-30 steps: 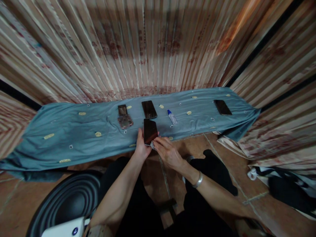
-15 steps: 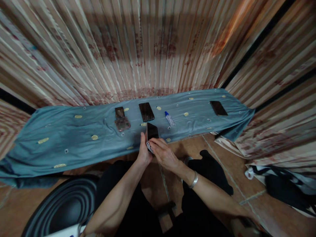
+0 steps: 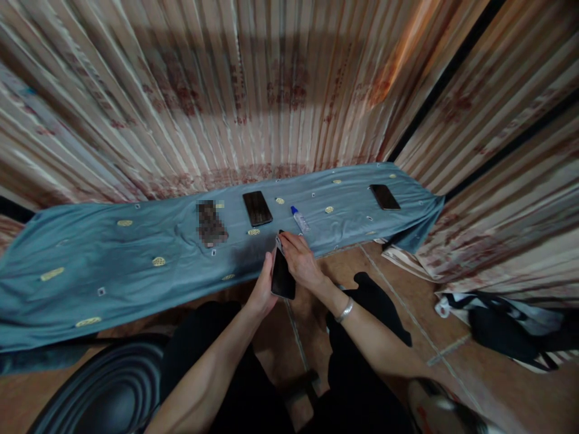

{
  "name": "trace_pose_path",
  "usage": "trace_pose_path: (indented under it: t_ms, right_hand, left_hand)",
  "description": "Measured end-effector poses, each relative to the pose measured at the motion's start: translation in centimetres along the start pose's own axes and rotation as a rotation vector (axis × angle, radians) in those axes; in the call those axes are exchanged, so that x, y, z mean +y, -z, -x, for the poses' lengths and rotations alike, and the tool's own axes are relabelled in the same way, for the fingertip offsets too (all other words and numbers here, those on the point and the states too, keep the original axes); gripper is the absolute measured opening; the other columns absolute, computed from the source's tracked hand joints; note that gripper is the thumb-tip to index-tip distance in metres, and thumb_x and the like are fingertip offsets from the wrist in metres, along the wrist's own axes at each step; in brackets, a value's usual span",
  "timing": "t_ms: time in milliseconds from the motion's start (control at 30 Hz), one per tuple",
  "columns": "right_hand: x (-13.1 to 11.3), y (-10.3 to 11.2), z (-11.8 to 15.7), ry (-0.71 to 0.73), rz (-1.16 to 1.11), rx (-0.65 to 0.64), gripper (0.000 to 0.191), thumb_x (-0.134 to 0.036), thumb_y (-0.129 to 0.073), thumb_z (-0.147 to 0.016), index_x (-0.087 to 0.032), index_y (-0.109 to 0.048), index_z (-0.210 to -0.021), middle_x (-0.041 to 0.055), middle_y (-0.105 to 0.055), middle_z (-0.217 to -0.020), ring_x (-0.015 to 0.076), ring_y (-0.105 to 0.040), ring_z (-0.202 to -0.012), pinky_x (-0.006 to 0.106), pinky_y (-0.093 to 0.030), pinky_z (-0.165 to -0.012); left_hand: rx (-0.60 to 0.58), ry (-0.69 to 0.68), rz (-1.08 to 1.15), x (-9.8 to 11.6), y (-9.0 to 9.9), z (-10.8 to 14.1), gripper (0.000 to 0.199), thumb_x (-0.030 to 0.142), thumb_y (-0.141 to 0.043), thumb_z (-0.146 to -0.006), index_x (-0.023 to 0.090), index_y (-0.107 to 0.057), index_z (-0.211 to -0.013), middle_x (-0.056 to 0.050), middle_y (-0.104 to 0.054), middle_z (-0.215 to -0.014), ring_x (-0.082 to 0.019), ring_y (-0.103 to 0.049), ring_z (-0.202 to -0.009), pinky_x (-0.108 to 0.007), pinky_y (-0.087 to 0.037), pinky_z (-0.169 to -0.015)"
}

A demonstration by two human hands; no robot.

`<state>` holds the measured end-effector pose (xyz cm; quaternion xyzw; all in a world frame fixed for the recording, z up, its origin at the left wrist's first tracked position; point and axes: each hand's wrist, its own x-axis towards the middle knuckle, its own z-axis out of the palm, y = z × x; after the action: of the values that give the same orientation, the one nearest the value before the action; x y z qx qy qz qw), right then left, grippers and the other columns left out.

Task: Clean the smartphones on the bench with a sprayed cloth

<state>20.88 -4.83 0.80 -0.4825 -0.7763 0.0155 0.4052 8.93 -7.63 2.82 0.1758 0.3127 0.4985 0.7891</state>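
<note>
My left hand is closed around the side of a dark smartphone, held over the front edge of the covered bench. At the phone's upper end, my right hand pinches a small pale cloth against it. The fingers partly hide the cloth. Beyond my hands, a second dark phone lies flat on the blue cover. Right of that phone lies a clear bottle with a blue cap.
Another phone rests toward the bench's right end. A pixelated item lies left of centre. Pleated curtains hang behind the bench. A round black ridged object stands lower left. Dark clothing lies at the right.
The phone in my hands has been turned, its dark face now pointing down toward me. My right hand has shifted up to its far end with the cloth. The view has swung slightly right.
</note>
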Motion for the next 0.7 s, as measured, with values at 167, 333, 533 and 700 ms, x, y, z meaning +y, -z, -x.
trace_pose_path:
  t_ms: [167,333,533,700]
  right_hand:
    - [1.0,-0.1,-0.2,-0.031,0.001,0.032,0.043,-0.019,-0.032,-0.099,-0.012,-0.057,-0.133,0.0164,-0.061,-0.129,0.0258,-0.055,-0.119,0.045,-0.048,-0.106]
    - [1.8,-0.8,0.0,-0.072,0.017,0.068,0.04,-0.02,-0.034,-0.099,-0.011,-0.061,-0.127,0.0165,-0.063,-0.125,0.0262,-0.058,-0.114,0.045,-0.05,-0.102]
    - [1.8,-1.2,0.5,-0.112,0.032,0.038,0.039,-0.019,-0.034,-0.099,-0.014,-0.061,-0.126,0.0166,-0.062,-0.124,0.0263,-0.058,-0.112,0.044,-0.049,-0.101]
    - [1.8,-1.1,0.6,-0.124,0.031,0.021,0.04,-0.019,-0.033,-0.099,-0.013,-0.062,-0.126,0.0173,-0.063,-0.124,0.0263,-0.057,-0.113,0.043,-0.05,-0.101]
  left_hand:
    - [0.005,0.096,-0.057,0.4,-0.3,0.5,0.044,0.042,-0.04,-0.098,0.027,-0.054,-0.137,-0.006,-0.068,-0.126,-0.024,-0.061,-0.119,-0.044,-0.047,-0.103]
    - [0.001,0.061,-0.049,0.9,-0.5,0.6,0.042,0.039,-0.042,-0.098,0.027,-0.055,-0.136,-0.006,-0.068,-0.125,-0.023,-0.065,-0.112,-0.042,-0.052,-0.096]
    - [0.039,0.008,-0.011,1.4,-0.6,0.2,0.04,0.031,-0.036,-0.1,0.024,-0.055,-0.135,-0.005,-0.071,-0.119,-0.018,-0.067,-0.107,-0.035,-0.053,-0.094]
    - [0.054,0.015,-0.011,1.2,-0.1,-0.1,0.04,0.032,-0.045,-0.097,0.024,-0.054,-0.136,-0.006,-0.07,-0.12,-0.02,-0.068,-0.105,-0.036,-0.055,-0.091]
